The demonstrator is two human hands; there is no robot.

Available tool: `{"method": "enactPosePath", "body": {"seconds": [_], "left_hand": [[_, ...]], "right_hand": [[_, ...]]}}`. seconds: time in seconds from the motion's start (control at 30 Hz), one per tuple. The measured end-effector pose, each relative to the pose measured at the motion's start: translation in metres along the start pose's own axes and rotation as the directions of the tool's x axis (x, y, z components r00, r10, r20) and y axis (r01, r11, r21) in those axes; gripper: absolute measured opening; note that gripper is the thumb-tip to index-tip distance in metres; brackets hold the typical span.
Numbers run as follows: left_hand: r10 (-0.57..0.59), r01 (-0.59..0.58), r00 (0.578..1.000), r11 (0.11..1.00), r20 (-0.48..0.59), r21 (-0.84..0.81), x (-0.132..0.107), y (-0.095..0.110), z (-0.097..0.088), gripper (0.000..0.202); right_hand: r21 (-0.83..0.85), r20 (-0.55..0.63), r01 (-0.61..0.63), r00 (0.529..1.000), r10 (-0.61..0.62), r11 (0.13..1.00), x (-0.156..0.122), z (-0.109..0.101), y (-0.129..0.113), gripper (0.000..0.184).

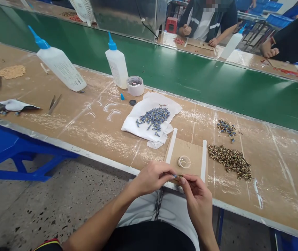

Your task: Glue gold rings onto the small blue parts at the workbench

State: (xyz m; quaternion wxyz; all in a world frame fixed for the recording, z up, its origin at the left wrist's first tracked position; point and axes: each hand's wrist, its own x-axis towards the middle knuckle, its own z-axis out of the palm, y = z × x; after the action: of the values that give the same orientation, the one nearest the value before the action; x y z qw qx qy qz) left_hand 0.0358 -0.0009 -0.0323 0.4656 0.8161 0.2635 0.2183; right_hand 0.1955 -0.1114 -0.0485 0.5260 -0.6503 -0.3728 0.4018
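Observation:
My left hand [152,176] and my right hand [197,195] meet at the table's near edge, both pinched on a tiny blue and brown part [178,176] between their fingertips. Just beyond them lies a small cardboard square [190,153] with two white side strips and a small round cap [184,161] on it. A white sheet [138,116] to the left carries a heap of small blue parts [154,118]. To the right lies a pile of brown and gold parts [229,160], with a smaller blue cluster [226,127] behind it.
Two white squeeze bottles with blue nozzles [60,66] [116,64] and a tape roll [135,85] stand further back. A green conveyor belt [203,80] runs behind the bench. Tweezers [54,104] lie at left. Other people [208,21] sit across the belt. A blue stool [13,153] stands below left.

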Motion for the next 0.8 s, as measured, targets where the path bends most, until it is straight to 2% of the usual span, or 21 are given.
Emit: {"method": "enactPosePath", "body": {"seconds": [0.5, 0.6, 0.8], "left_hand": [[0.012, -0.012, 0.999, 1.000, -0.040, 0.001, 0.0011, 0.0002, -0.0002, 0.013], [0.031, -0.030, 0.998, 0.999, -0.055, 0.012, 0.0001, -0.0013, 0.0007, 0.015], [0.123, -0.119, 0.990, 0.991, -0.067, 0.054, -0.0035, -0.0068, 0.0030, 0.018]], "right_hand": [[-0.029, 0.001, 0.048, 0.999, -0.048, 0.998, -0.0004, 0.0079, -0.0031, 0.018], [-0.057, 0.046, 0.052, 0.998, -0.050, 0.997, 0.0009, 0.0060, -0.0063, 0.018], [-0.069, 0.207, 0.074, 0.977, -0.058, 0.995, 0.0047, -0.0010, -0.0069, 0.015]]}}
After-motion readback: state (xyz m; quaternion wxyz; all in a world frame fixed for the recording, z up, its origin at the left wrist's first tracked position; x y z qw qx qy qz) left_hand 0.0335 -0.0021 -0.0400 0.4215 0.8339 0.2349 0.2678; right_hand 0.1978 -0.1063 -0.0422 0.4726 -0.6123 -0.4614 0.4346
